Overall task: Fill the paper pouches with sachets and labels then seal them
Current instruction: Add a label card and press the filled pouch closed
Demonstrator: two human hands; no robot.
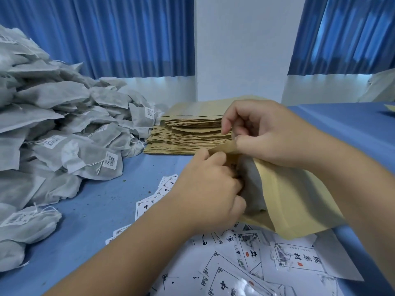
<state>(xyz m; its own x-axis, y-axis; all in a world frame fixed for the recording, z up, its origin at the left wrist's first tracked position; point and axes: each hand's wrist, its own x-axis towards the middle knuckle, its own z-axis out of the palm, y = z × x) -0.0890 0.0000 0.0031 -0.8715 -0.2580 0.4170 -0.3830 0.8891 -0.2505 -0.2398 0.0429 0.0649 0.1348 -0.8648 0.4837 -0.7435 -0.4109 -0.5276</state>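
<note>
Blue cloth covers the table, with blue curtains and a white wall behind it.

Both hands meet at the mouth of a tan pouch, which is tilted, its mouth up by the fingertips and its bottom down over the labels. The right hand is above the mouth. Its thumb and bent fingers pinch the upper lip and hold it up. The left hand comes in from below. Its fingers are tightly curled at the other end of that lip and seem to pinch it, while the knuckles press into the opening.

A grey sachet sits inside the pouch, just right of the left knuckles and under the right palm. Whether the left fingers also grip it, I cannot tell.

Just beyond the right fingertips lies a stack of flat pouches. Well left of both hands, a heap of grey sachets with strings and barcode tags spills across the cloth. White labels with black characters lie scattered under the left wrist and below the pouch, some overlapping, some partly hidden by the forearm.
</note>
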